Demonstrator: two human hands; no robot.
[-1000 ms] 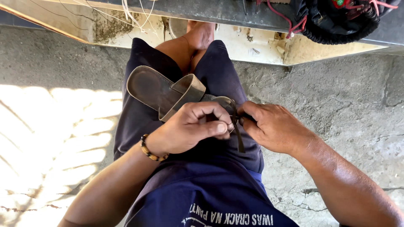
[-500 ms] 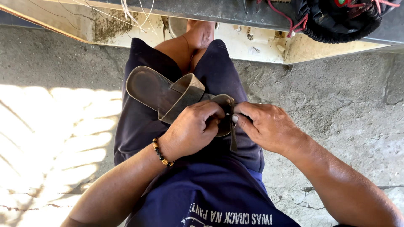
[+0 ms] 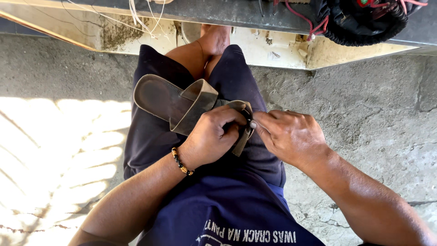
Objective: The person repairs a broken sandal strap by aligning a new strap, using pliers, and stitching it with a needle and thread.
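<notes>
A worn brown leather sandal (image 3: 159, 98) lies across my lap on dark blue shorts, its sole pointing left and its broad strap (image 3: 195, 109) arching over it. My left hand (image 3: 214, 139), with a bead bracelet at the wrist, is closed around the sandal's heel end and back strap. Beside it, my right hand (image 3: 289, 134) pinches that same strap end with thumb and fingertips. Both hands touch at the strap, which is partly hidden under the fingers.
A rough grey concrete floor (image 3: 364, 118) spreads to the right, with a sunlit patch (image 3: 54, 150) on the left. A concrete ledge (image 3: 273, 45) runs along the top, bearing a dark bag with red cord (image 3: 359, 20) and loose pale threads (image 3: 145, 11).
My left hand has shifted a little along the strap and my right fingertips have closed in on the strap end. The sandal stays on my lap.
</notes>
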